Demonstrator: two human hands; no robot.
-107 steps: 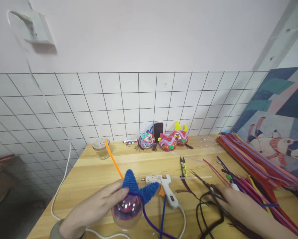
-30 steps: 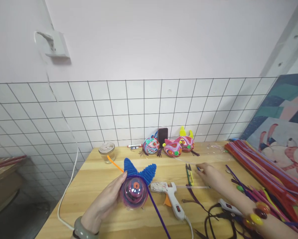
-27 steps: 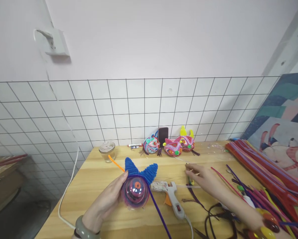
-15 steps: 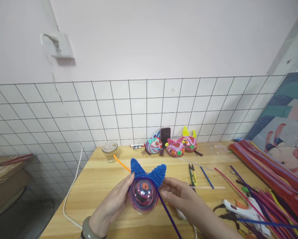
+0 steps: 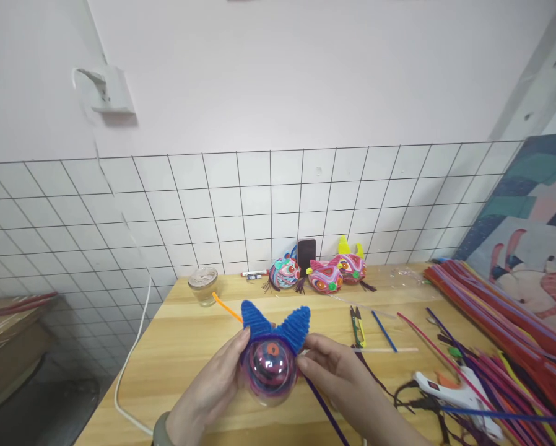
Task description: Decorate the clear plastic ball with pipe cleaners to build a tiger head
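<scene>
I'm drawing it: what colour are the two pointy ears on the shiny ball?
Both pointy ears are bright blue, best seen in the head view.

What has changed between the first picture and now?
The right hand has let go of the scissors and moved left to the blue-eared ball. The short blue stem has moved right and away, beside the snips. The left hand still holds the ball; three decorated figures stay put.

The place is looking like a craft workshop or hobby corner. A wooden desk (image 5: pixel 176 341) is standing against a tiled wall (image 5: pixel 222 210); colourful fuzzy stems (image 5: pixel 482 310) are spilling across the lower right, a glue gun (image 5: pixel 449 394) is lying by them, thread snips (image 5: pixel 358 327) are resting right of centre, and striped animal-like figures (image 5: pixel 325 278) are lining the desk's back edge.
</scene>
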